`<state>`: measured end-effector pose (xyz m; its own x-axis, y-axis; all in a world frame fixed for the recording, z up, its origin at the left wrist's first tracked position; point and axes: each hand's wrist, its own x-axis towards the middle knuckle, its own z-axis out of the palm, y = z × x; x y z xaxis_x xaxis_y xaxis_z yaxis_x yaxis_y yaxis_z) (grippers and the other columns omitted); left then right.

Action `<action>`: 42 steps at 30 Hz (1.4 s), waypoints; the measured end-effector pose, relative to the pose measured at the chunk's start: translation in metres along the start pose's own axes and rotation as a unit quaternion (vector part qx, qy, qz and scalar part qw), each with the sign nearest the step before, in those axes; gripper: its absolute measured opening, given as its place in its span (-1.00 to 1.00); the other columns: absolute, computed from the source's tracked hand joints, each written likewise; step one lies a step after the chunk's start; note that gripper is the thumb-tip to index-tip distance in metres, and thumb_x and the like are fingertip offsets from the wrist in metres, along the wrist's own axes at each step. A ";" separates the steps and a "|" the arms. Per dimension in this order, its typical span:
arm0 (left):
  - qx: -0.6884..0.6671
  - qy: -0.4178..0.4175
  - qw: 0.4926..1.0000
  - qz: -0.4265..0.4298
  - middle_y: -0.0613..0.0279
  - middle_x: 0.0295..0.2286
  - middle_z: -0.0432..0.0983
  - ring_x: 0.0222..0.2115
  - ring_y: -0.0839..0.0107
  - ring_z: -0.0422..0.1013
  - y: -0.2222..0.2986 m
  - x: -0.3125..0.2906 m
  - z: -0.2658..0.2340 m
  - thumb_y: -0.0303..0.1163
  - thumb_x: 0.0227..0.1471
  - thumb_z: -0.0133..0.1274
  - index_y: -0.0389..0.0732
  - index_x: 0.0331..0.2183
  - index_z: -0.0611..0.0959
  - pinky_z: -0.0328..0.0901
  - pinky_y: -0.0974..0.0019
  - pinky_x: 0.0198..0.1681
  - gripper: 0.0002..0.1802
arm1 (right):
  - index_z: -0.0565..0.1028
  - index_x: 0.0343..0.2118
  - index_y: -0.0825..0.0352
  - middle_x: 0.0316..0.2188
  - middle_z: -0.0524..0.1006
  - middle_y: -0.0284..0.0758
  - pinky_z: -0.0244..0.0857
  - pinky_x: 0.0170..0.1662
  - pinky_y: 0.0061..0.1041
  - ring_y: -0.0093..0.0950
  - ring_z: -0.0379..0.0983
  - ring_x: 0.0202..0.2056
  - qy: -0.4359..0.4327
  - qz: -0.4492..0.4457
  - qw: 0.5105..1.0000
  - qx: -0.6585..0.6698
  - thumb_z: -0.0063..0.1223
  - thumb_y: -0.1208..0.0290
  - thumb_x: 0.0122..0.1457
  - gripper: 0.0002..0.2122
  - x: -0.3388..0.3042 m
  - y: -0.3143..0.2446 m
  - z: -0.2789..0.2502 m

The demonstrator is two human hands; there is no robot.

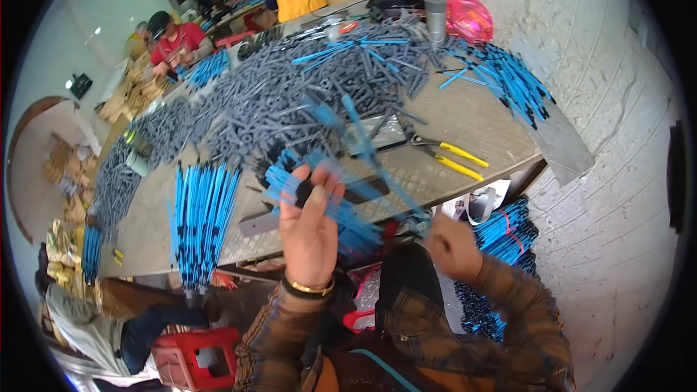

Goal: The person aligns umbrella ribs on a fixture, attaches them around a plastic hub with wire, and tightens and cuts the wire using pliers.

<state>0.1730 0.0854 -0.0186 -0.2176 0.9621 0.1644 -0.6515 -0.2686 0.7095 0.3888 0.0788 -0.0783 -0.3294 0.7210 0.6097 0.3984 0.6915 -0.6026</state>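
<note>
My left hand [312,225] is closed around a bundle of thin blue rods [356,226] with a black part by the thumb; motion smears the rods. To its right, my right hand [454,247] is curled and blurred beside the table's front edge. A streaked blue rod [367,145] slants down to its fingers, which seem closed on it. Under my left hand a flat metal bar [259,223] lies along the table. Further left, a fan of blue rods [205,207] with black bands lies over the edge.
Many grey tubular pieces [268,87] heap across the table [501,134]. Yellow-handled pliers [457,158] lie near the right edge. More blue rods [508,80] lie at the far right, and tied bundles [508,232] below. A red stool [196,359] stands lower left. Several people work nearby.
</note>
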 end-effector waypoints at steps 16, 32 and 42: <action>0.125 0.072 0.976 0.164 0.29 -0.52 0.41 -0.57 0.47 0.36 0.053 -0.033 -0.056 -0.60 -0.07 0.06 -0.21 -0.30 0.43 0.29 0.43 -0.45 -0.77 | 0.40 -0.54 0.30 -0.60 0.34 -0.28 0.18 -0.59 -0.39 -0.30 0.32 -0.61 -0.096 -0.121 0.988 -0.010 0.14 0.43 -0.14 -0.86 -0.033 -0.066 0.079; 0.051 0.069 0.990 0.115 0.40 -0.75 0.24 -0.77 0.62 0.12 0.061 -0.028 -0.069 -0.48 0.02 -0.04 -0.19 -0.31 0.43 -0.03 0.54 -0.71 -0.88 | 0.37 -0.17 0.33 -0.48 0.42 -0.22 0.27 -0.42 -0.41 -0.30 0.39 -0.50 -0.158 0.153 0.961 0.170 -0.02 0.40 0.04 -0.73 -0.012 -0.064 0.082; 0.089 -0.144 0.984 -0.062 0.08 -0.54 0.48 -0.56 0.37 0.42 0.092 -0.055 -0.082 -0.52 0.01 -0.04 -0.28 -0.29 0.46 0.31 0.37 -0.48 -0.85 | 0.36 -0.18 0.28 -0.31 0.47 -0.11 0.28 -0.21 -0.23 -0.13 0.40 -0.26 -0.093 0.160 0.947 -0.264 -0.05 0.28 0.01 -0.69 0.152 0.116 0.047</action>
<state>0.0654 0.0042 -0.0186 0.0876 0.9672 0.2384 -0.5176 -0.1603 0.8405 0.3449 0.2704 -0.0791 -0.2448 0.9193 0.3082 0.8593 0.3530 -0.3702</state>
